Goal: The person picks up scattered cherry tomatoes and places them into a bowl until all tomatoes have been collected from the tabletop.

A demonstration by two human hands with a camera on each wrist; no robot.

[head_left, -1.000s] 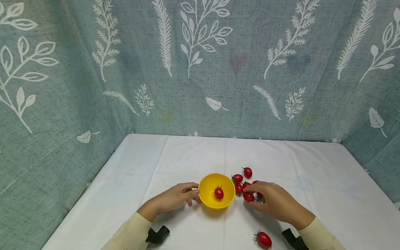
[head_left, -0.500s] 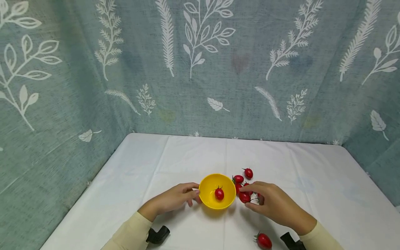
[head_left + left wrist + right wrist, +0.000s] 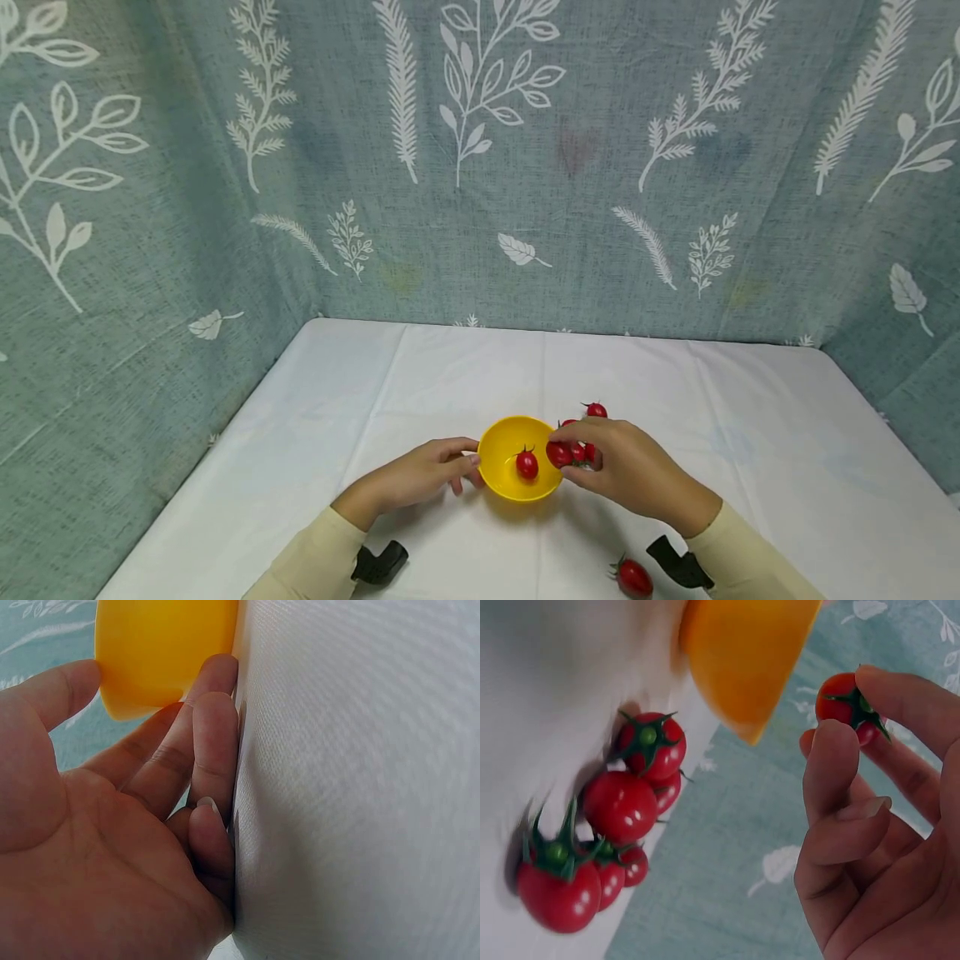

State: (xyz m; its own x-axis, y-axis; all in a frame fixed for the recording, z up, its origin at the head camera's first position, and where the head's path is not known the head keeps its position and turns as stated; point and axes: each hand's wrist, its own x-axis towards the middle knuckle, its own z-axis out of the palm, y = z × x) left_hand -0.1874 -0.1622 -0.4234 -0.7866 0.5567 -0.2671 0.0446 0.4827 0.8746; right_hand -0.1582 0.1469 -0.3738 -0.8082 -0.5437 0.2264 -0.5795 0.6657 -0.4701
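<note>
A yellow bowl stands on the white-covered table with one cherry tomato inside. My left hand touches its left side, fingers relaxed; the left wrist view shows the thumb at the rim and fingertips low against the bowl's wall. My right hand pinches another cherry tomato between thumb and fingers, at the bowl's right rim in the head view. Its green stem faces the palm. More cherry tomatoes lie clustered right of the bowl, partly hidden by the right hand in the head view.
A single cherry tomato lies at the front, near the right sleeve. At the back of the cluster sits another tomato. A grey-green leaf-patterned curtain surrounds the table. Black wrist mounts sit under both forearms.
My right hand has lifted a cherry tomato from the cluster and carried it left to the bowl's right rim. The left hand has stayed at the bowl.
</note>
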